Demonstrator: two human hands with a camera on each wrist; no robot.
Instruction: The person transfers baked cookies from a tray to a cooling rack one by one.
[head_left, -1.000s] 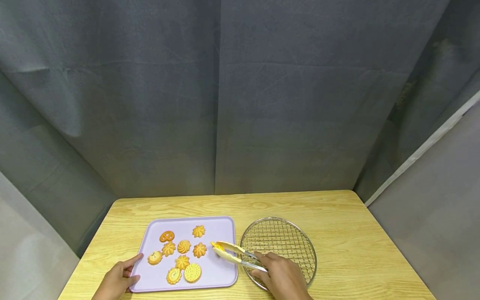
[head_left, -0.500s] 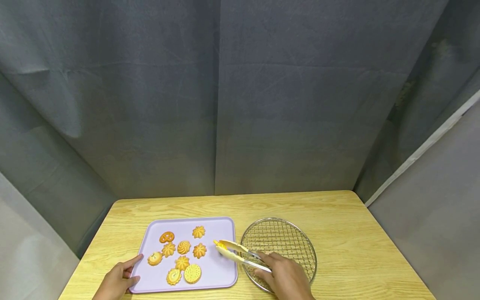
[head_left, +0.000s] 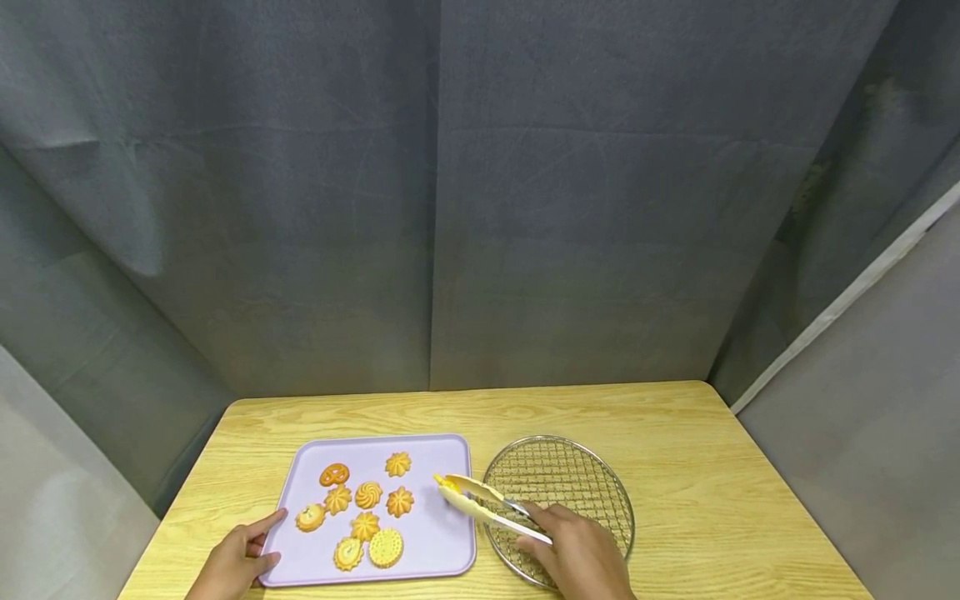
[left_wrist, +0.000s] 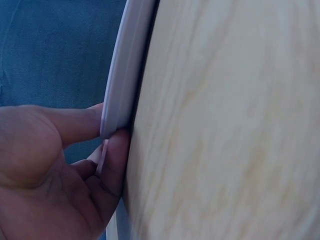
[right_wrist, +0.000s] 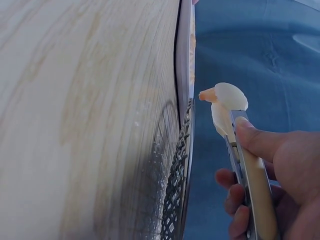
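My left hand [head_left: 234, 560] pinches the left edge of a lilac tray [head_left: 435, 554]; the left wrist view has thumb and finger on either side of the tray rim [left_wrist: 120, 75]. My right hand [head_left: 583, 552] grips metal tongs [head_left: 517, 528] with cream tips. A small yellow-orange cookie [head_left: 446, 483] is caught between those tips, over the tray's right side; most of it is hidden. In the right wrist view the cookie [right_wrist: 207, 95] pokes out of the tips, raised off the tray. On the tray lie a pretzel cookie [head_left: 334, 474], a round yellow cookie [head_left: 386, 547] and several fluted cookies [head_left: 399, 501].
A round wire rack [head_left: 570, 471] lies on the wooden table [head_left: 697, 500], just right of the tray, partly under my right hand. Grey curtains [head_left: 585, 250] stand behind the table and along both sides.
My right hand and the tongs have shifted slightly to the right, carrying the cookie along toward the rack. The left hand and tray stay put.
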